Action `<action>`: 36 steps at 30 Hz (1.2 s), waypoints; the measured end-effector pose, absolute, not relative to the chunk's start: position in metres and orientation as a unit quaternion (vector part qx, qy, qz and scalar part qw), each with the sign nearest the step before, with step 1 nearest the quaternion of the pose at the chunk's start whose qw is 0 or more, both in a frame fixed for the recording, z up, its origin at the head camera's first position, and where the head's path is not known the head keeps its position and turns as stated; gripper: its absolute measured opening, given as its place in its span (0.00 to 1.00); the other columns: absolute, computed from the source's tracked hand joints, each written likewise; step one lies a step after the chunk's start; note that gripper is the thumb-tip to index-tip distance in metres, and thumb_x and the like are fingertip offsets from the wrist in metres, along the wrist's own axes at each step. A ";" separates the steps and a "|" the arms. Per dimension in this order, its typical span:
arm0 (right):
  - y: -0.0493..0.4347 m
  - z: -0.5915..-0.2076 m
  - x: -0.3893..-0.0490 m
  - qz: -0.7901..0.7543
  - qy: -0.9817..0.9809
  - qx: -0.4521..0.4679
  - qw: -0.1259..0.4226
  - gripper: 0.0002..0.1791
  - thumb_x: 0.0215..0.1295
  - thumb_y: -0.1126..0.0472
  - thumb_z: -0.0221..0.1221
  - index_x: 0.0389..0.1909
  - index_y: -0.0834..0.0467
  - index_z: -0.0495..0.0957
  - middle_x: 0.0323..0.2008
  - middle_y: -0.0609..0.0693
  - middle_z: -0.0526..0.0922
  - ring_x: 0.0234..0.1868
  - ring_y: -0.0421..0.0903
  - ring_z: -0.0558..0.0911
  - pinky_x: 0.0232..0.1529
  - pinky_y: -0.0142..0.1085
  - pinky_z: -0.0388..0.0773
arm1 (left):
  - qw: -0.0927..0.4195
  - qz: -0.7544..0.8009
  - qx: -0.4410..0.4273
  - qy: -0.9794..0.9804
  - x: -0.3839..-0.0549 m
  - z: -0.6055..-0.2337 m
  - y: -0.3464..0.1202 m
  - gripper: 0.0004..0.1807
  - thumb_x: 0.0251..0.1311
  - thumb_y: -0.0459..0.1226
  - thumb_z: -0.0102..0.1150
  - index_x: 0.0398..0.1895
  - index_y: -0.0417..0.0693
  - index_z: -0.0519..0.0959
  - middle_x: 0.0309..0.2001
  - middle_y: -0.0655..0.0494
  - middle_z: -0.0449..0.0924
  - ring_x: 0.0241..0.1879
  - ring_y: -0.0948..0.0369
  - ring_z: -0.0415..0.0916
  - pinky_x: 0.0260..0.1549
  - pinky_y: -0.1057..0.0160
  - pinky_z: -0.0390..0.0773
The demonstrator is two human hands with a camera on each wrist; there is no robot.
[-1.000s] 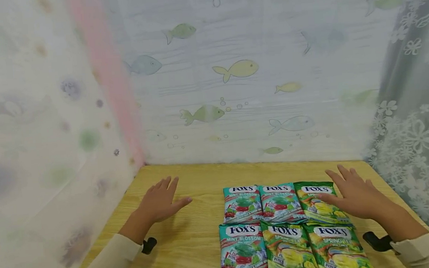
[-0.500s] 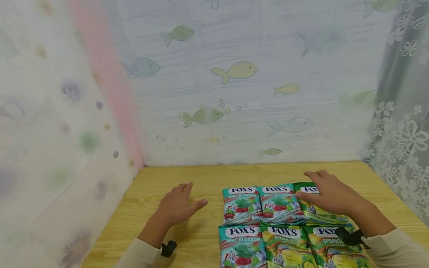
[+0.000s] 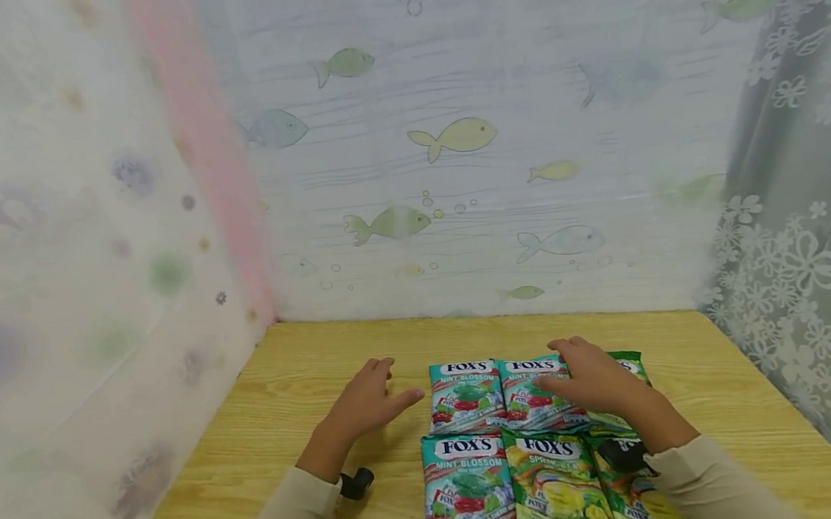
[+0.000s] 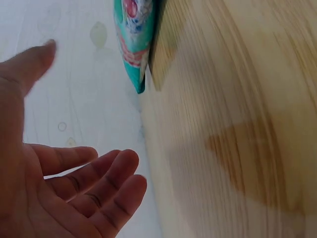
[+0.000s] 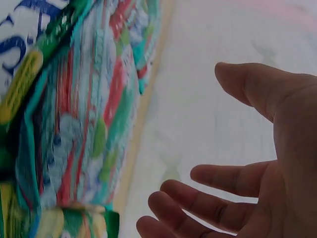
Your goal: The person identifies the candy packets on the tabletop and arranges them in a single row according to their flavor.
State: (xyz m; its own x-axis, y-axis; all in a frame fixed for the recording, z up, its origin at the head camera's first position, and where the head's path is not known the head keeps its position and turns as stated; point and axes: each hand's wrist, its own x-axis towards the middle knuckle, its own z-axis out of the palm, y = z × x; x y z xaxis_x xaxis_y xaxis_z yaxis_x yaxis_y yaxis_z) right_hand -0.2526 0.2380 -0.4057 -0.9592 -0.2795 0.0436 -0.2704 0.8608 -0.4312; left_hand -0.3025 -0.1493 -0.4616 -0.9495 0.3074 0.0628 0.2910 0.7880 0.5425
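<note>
Nearest the person, cream long sleeves (image 3: 296,513) end at wrists that each carry a small black device (image 3: 356,483). On the pale yellow wood-grain counter (image 3: 255,448), the near row runs from a teal, pillow-shaped plastic packet of Mint Blossom (image 3: 468,489) through a green-and-yellow plastic packet of Spring Tea (image 3: 558,487) to a second green-and-yellow packet (image 3: 645,497), partly hidden by the right wrist. They lie face up with lettering upright to the person, presumably so the labels read easily, and their flat backs likely keep them steady. Farther out, the bare left hand (image 3: 367,399) hangs just left of the far row and the bare right hand (image 3: 593,376) above its right part; the hands are apart, thumbs spread from loosely bent fingers, holding nothing, as if to flank the packets. That far row, close against the near one, has a left teal plastic packet (image 3: 466,397), a middle teal plastic packet (image 3: 527,404) and a green plastic packet (image 3: 629,365) mostly behind the right hand. A pale fish-printed sheet (image 3: 403,292) stands behind. Compared with half a second ago, both hands are nearer each other: the left closer to the row's edge, the right now over the middle teal packet; the packets look unmoved.
</note>
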 end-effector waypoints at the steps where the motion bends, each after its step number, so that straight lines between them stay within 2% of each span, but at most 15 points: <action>1: 0.234 -0.408 -0.255 -0.224 0.964 -0.141 0.014 0.46 0.70 0.37 0.62 0.74 0.68 0.65 0.66 0.70 0.73 0.59 0.63 0.79 0.54 0.60 0.81 | 0.016 0.294 0.160 0.942 -0.302 -0.461 -0.147 0.55 0.61 0.70 0.60 0.78 0.40 0.63 0.69 0.42 0.70 0.61 0.48 0.77 0.59 0.42 0.80; 7: 0.217 -0.416 -0.264 -0.227 0.963 -0.143 0.021 0.43 0.70 0.40 0.64 0.70 0.69 0.69 0.61 0.66 0.77 0.54 0.58 0.81 0.51 0.56 0.83 | 0.029 0.337 0.160 0.927 -0.303 -0.464 -0.137 0.49 0.62 0.61 0.68 0.76 0.38 0.66 0.60 0.46 0.76 0.51 0.54 0.81 0.50 0.49 0.85; 11: 0.210 -0.418 -0.270 -0.244 0.958 -0.147 0.017 0.37 0.70 0.45 0.65 0.67 0.70 0.73 0.53 0.63 0.81 0.44 0.52 0.80 0.42 0.49 0.80 | 0.046 0.383 0.151 0.910 -0.305 -0.467 -0.130 0.45 0.63 0.55 0.70 0.73 0.36 0.68 0.58 0.44 0.78 0.51 0.52 0.80 0.47 0.50 0.85; 13: 0.205 -0.419 -0.273 -0.258 0.955 -0.147 0.016 0.35 0.69 0.48 0.66 0.65 0.70 0.75 0.50 0.62 0.82 0.39 0.49 0.79 0.39 0.47 0.79 | 0.059 0.408 0.142 0.900 -0.305 -0.469 -0.127 0.43 0.63 0.52 0.71 0.73 0.36 0.69 0.57 0.44 0.79 0.47 0.53 0.82 0.44 0.52 0.86; 16: 0.198 -0.422 -0.276 -0.281 0.950 -0.136 0.024 0.33 0.68 0.50 0.67 0.64 0.70 0.77 0.43 0.57 0.84 0.31 0.45 0.77 0.34 0.43 0.77 | 0.080 0.437 0.125 0.887 -0.305 -0.473 -0.123 0.41 0.63 0.50 0.72 0.72 0.36 0.70 0.54 0.45 0.79 0.38 0.57 0.83 0.37 0.56 0.86; 17: 0.195 -0.423 -0.277 -0.286 0.949 -0.131 0.027 0.31 0.68 0.51 0.68 0.63 0.70 0.77 0.37 0.55 0.83 0.28 0.44 0.76 0.32 0.41 0.76 | 0.087 0.445 0.121 0.883 -0.305 -0.474 -0.122 0.40 0.62 0.49 0.72 0.71 0.35 0.70 0.52 0.46 0.79 0.35 0.57 0.83 0.35 0.57 0.86; 20: 0.186 -0.425 -0.278 -0.306 0.944 -0.115 0.042 0.27 0.68 0.53 0.68 0.59 0.69 0.80 0.24 0.51 0.76 0.19 0.43 0.68 0.27 0.39 0.69 | 0.102 0.462 0.112 0.874 -0.303 -0.477 -0.119 0.39 0.62 0.47 0.73 0.70 0.34 0.72 0.47 0.47 0.79 0.31 0.59 0.84 0.32 0.59 0.86; 23: 0.179 -0.427 -0.279 -0.320 0.941 -0.098 0.052 0.27 0.67 0.54 0.68 0.59 0.70 0.80 0.29 0.54 0.81 0.17 0.43 0.70 0.28 0.40 0.74 | 0.110 0.470 0.108 0.869 -0.301 -0.478 -0.117 0.38 0.62 0.45 0.73 0.69 0.33 0.72 0.44 0.49 0.80 0.31 0.60 0.84 0.32 0.60 0.87; 25: 0.175 -0.428 -0.279 -0.325 0.940 -0.087 0.060 0.30 0.67 0.54 0.68 0.62 0.71 0.78 0.43 0.59 0.86 0.20 0.44 0.75 0.34 0.42 0.78 | 0.112 0.470 0.110 0.869 -0.300 -0.478 -0.116 0.37 0.62 0.45 0.73 0.68 0.33 0.73 0.43 0.50 0.81 0.32 0.60 0.84 0.33 0.59 0.87; 27: 0.171 -0.429 -0.280 -0.328 0.939 -0.079 0.068 0.30 0.68 0.53 0.68 0.61 0.71 0.78 0.49 0.62 0.85 0.22 0.44 0.78 0.35 0.42 0.80 | 0.112 0.467 0.112 0.870 -0.299 -0.478 -0.115 0.37 0.62 0.46 0.73 0.68 0.33 0.73 0.43 0.50 0.82 0.33 0.59 0.84 0.34 0.59 0.86; 29: 0.168 -0.430 -0.282 -0.338 0.935 -0.074 0.081 0.24 0.68 0.53 0.68 0.54 0.69 0.83 0.41 0.60 0.87 0.21 0.45 0.77 0.29 0.40 0.76 | 0.112 0.464 0.114 0.871 -0.299 -0.478 -0.114 0.37 0.61 0.47 0.73 0.67 0.34 0.74 0.43 0.50 0.83 0.35 0.59 0.83 0.35 0.59 0.86; 31: 0.165 -0.432 -0.284 -0.341 0.933 -0.077 0.089 0.16 0.69 0.53 0.67 0.35 0.65 0.85 0.24 0.53 0.82 0.17 0.43 0.72 0.23 0.37 0.71 | 0.114 0.463 0.114 0.872 -0.299 -0.480 -0.113 0.36 0.61 0.47 0.73 0.66 0.34 0.75 0.43 0.51 0.83 0.36 0.59 0.83 0.36 0.58 0.87; 33: 0.163 -0.436 -0.286 -0.346 0.930 -0.083 0.095 0.20 0.70 0.54 0.66 0.18 0.58 0.78 0.12 0.48 0.71 0.14 0.42 0.67 0.20 0.36 0.66 | 0.116 0.462 0.113 0.872 -0.299 -0.482 -0.113 0.35 0.61 0.48 0.73 0.65 0.34 0.76 0.43 0.51 0.84 0.36 0.59 0.82 0.36 0.59 0.87; 34: 0.162 -0.437 -0.287 -0.345 0.930 -0.085 0.095 0.25 0.70 0.54 0.66 0.13 0.54 0.73 0.10 0.46 0.66 0.13 0.42 0.63 0.19 0.35 0.64 | 0.118 0.463 0.113 0.871 -0.300 -0.483 -0.112 0.34 0.61 0.47 0.73 0.64 0.35 0.77 0.43 0.51 0.84 0.36 0.59 0.83 0.36 0.59 0.87; 36: 0.160 -0.441 -0.289 -0.341 0.931 -0.088 0.093 0.30 0.70 0.55 0.66 0.09 0.50 0.64 0.08 0.43 0.60 0.12 0.42 0.60 0.18 0.35 0.62 | 0.124 0.471 0.118 0.865 -0.301 -0.486 -0.112 0.32 0.62 0.46 0.73 0.63 0.34 0.78 0.42 0.51 0.84 0.34 0.59 0.84 0.34 0.58 0.87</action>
